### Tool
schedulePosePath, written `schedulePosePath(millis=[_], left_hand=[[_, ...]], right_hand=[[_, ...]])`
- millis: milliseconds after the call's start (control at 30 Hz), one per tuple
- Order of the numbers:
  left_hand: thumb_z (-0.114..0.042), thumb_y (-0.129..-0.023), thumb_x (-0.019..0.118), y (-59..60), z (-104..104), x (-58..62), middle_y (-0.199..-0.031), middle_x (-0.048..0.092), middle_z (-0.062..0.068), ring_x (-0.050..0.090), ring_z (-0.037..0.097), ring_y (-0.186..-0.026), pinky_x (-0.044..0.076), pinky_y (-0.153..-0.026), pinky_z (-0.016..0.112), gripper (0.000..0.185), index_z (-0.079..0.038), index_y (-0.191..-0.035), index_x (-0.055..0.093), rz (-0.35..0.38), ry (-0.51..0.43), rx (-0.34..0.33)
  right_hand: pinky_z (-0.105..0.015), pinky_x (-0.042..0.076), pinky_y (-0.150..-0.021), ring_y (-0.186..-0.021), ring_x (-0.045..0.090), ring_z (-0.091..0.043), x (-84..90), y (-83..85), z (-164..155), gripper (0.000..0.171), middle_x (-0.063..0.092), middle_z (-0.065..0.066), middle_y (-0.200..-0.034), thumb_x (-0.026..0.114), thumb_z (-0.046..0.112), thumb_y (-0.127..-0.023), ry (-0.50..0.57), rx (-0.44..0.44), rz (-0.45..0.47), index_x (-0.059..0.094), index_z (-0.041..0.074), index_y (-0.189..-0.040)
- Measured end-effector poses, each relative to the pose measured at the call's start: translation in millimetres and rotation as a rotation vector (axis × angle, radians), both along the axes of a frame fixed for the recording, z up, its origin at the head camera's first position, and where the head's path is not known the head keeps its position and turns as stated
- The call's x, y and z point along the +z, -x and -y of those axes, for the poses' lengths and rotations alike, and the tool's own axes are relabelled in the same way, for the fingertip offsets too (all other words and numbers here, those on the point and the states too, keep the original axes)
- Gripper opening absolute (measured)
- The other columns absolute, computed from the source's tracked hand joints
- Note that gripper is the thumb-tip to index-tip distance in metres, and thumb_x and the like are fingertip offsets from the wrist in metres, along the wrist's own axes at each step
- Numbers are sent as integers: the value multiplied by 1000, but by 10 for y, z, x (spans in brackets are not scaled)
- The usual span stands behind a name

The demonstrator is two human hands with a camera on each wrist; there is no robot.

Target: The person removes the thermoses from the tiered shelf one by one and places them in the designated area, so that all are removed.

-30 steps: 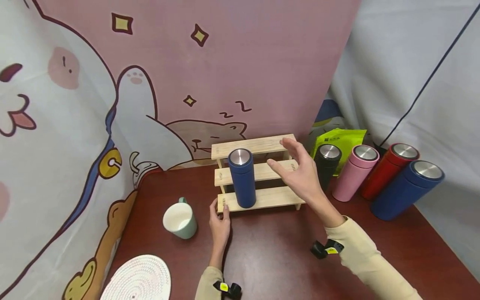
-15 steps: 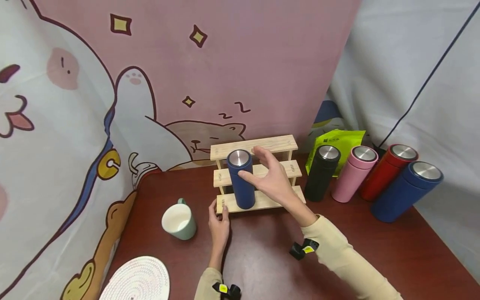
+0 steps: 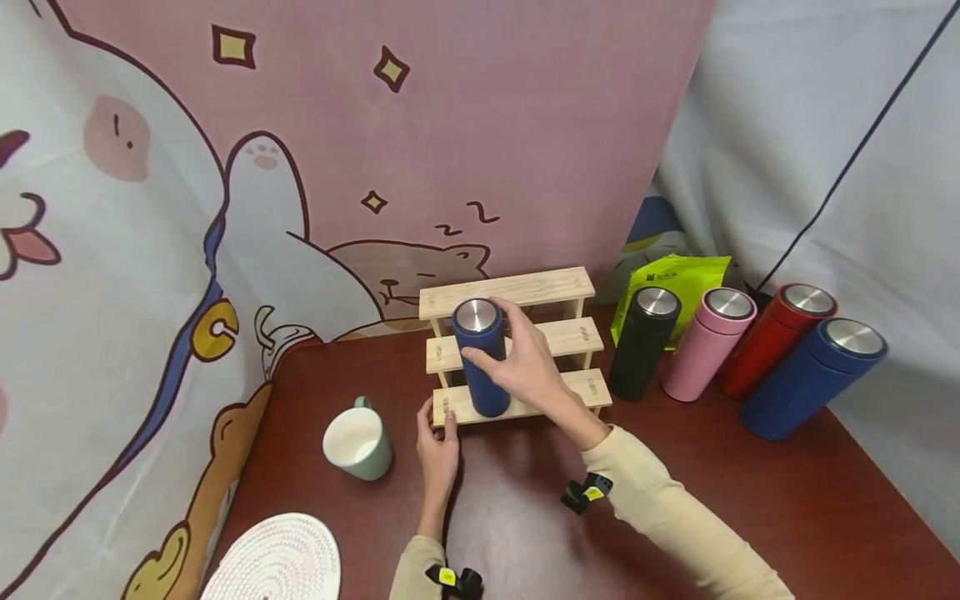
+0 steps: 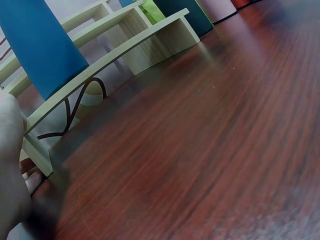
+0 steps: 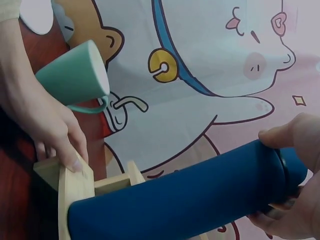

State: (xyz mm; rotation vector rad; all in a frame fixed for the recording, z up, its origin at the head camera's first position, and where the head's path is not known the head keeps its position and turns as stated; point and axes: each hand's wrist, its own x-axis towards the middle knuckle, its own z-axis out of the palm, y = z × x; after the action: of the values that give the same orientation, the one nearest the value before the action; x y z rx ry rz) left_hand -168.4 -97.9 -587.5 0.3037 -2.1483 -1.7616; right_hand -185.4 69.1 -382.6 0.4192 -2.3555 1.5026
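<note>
A three-tier wooden shelf (image 3: 517,288) stands on the dark red-brown table. On its lowest step, toward the left end, a blue thermos (image 3: 487,385) with a silver lid top stands upright. My right hand (image 3: 531,367) grips this thermos near its top, thumb in front and fingers behind; the right wrist view shows the hand (image 5: 300,205) around the cap end. My left hand (image 3: 438,458) holds the left end of the lowest step, thumb on top and fingers around the outer edge. In the left wrist view that hand (image 4: 11,165) is partly cut off.
Black (image 3: 645,350), pink (image 3: 701,358), red (image 3: 765,358) and blue (image 3: 798,392) thermoses stand right of the shelf, a lime-green pouch (image 3: 682,275) behind them. On the left are a mint mug (image 3: 367,454) and a round woven mat (image 3: 281,554). Printed cloth hangs behind.
My right hand has moved left from beside the black thermos to the blue thermos on the shelf and taken hold of it. The left hand has stayed at the shelf's end.
</note>
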Motion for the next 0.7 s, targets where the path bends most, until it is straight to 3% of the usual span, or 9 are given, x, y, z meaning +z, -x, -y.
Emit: schedulePosePath(millis=[300, 700], left_hand=[[-14, -100, 65, 7, -13, 22, -131, 64, 14, 63, 22, -98, 50, -79, 23, 46, -9, -143, 52, -16, -5, 8], [-14, -100, 64, -10, -16, 27, -131, 64, 17, 62, 23, -99, 50, -78, 23, 46, -7, -143, 51, -19, 21, 13]], right_hand=[[-51, 53, -99, -118, 65, -34, -5, -24, -83, 76, 66, -16, -129, 88, 24, -79, -17, -10, -31, 51, 4, -142], [-50, 53, -97, -117, 65, -32, -29, -118, -191, 77, 68, -12, -128, 90, 31, -76, -36, -88, -59, 54, 9, -141]])
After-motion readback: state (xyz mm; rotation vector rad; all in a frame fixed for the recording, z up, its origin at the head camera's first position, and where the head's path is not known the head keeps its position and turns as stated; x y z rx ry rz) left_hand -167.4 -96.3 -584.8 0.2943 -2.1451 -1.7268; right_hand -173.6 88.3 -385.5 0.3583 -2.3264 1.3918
